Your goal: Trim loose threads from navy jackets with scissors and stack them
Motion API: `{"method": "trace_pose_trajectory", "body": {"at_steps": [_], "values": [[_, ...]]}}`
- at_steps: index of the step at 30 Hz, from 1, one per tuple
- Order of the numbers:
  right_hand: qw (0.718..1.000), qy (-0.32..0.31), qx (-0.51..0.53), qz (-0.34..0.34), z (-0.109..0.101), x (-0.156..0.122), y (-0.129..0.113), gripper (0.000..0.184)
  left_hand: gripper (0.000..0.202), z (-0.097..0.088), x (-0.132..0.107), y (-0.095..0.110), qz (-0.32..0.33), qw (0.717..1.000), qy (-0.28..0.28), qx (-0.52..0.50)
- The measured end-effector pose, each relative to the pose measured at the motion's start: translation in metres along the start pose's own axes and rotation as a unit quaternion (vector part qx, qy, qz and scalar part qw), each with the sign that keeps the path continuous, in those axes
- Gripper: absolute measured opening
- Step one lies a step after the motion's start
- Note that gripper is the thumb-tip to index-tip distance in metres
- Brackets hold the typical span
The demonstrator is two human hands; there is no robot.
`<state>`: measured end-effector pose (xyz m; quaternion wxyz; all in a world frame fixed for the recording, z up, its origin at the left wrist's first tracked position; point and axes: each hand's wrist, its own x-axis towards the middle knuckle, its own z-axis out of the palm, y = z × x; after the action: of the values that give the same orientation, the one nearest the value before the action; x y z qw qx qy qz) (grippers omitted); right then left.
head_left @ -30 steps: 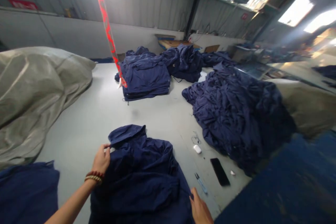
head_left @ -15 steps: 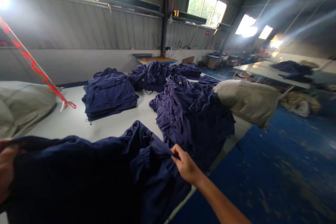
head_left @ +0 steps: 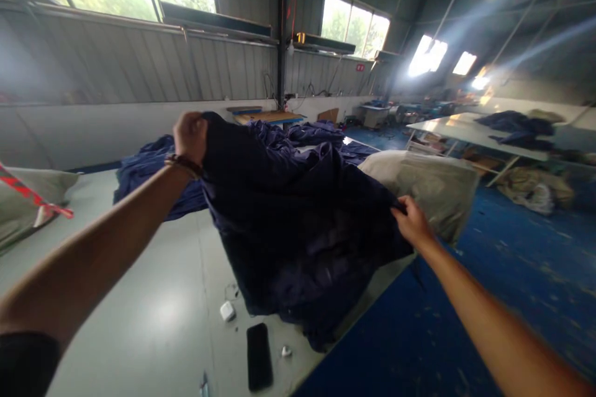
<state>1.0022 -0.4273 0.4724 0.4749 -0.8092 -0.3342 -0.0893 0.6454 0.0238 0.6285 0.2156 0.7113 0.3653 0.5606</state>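
A dark navy garment (head_left: 298,223) hangs spread in the air above a grey work table (head_left: 153,316). My left hand (head_left: 190,135), with a bead bracelet at the wrist, is closed on its upper left corner, raised high. My right hand (head_left: 410,221) is closed on its right edge, lower and out past the table's side. The cloth drapes between both hands and hides most of the navy pile behind it.
A black phone (head_left: 259,356), a small white case (head_left: 227,311) and a small white bit (head_left: 285,351) lie on the table near its front edge. More navy garments (head_left: 144,164) sit behind. Grey sacks (head_left: 426,186) flank the table; red tape (head_left: 32,196) hangs left. Blue floor (head_left: 503,260) lies right.
Both hands have lifted the navy garment off the table and spread it wide in the air. My left hand rose high; my right hand moved out to the right. The view swung rightward.
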Motion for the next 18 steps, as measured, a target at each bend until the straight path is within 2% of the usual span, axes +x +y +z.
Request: {"method": "trace_pose_trajectory", "body": {"at_steps": [2, 4, 6, 7, 8, 10, 13, 16, 18], "values": [[0.999, 0.01, -0.017, 0.037, 0.013, 0.022, 0.053, 0.021, 0.019, 0.065, -0.024, -0.016, -0.054, 0.997, -0.053, -0.015], [0.997, -0.007, -0.03, 0.069, 0.033, 0.035, 0.1, 0.027, 0.015, 0.125, -0.051, -0.04, -0.106, 0.99, -0.089, -0.024], [0.995, -0.038, -0.036, 0.085, 0.054, 0.041, 0.137, 0.029, 0.02, 0.172, -0.071, -0.065, -0.148, 0.983, -0.108, -0.031], [0.994, -0.052, -0.036, 0.086, 0.064, 0.043, 0.151, 0.029, 0.023, 0.188, -0.077, -0.077, -0.164, 0.979, -0.115, -0.035], [0.994, -0.064, -0.034, 0.084, 0.074, 0.045, 0.163, 0.028, 0.024, 0.199, -0.079, -0.087, -0.176, 0.976, -0.121, -0.039], [0.994, -0.074, -0.024, 0.073, 0.089, 0.052, 0.178, 0.033, 0.024, 0.21, -0.076, -0.102, -0.189, 0.971, -0.134, -0.05], [0.997, -0.058, 0.005, 0.041, 0.107, 0.073, 0.176, 0.055, 0.024, 0.212, -0.059, -0.11, -0.196, 0.965, -0.157, -0.077], [0.999, -0.031, 0.032, -0.026, 0.129, 0.111, 0.141, 0.075, 0.025, 0.215, -0.036, -0.103, -0.207, 0.956, -0.164, -0.125], [0.992, -0.04, 0.057, -0.104, 0.151, 0.144, 0.102, 0.07, 0.026, 0.22, -0.021, -0.089, -0.217, 0.948, -0.158, -0.168]]}}
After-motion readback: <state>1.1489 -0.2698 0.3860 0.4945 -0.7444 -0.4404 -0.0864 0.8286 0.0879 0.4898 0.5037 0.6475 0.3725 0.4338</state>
